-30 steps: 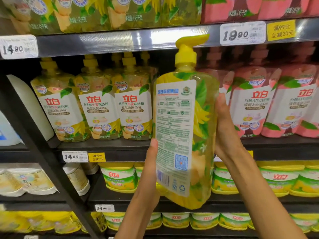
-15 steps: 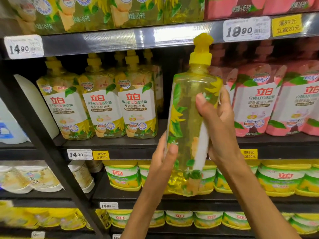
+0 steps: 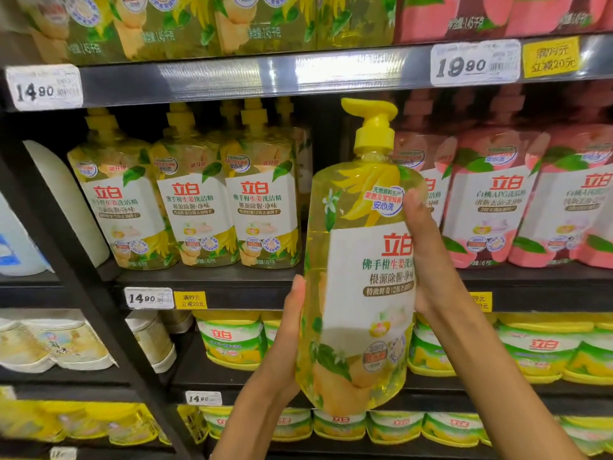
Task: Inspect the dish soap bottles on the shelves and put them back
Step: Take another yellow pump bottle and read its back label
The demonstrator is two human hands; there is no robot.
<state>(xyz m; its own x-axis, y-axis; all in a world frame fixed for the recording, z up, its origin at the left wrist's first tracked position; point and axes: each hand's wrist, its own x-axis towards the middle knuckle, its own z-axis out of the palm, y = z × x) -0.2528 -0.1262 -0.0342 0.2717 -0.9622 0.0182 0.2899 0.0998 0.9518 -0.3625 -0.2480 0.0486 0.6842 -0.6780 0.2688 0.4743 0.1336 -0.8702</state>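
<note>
A: Bottle status?
B: The yellow pump bottle [image 3: 360, 280] now shows its front label; a second ago the back label faced the camera. Rotation done, so inspection looks nearly complete. It is held upright in front of the middle shelf [image 3: 212, 283].
A: Hands?
B: Left hand [image 3: 282, 353] cups the lower side, right hand [image 3: 428, 254] clamps the upper edge, covering the label's right margin. The gap it came from is hidden behind it.
</note>
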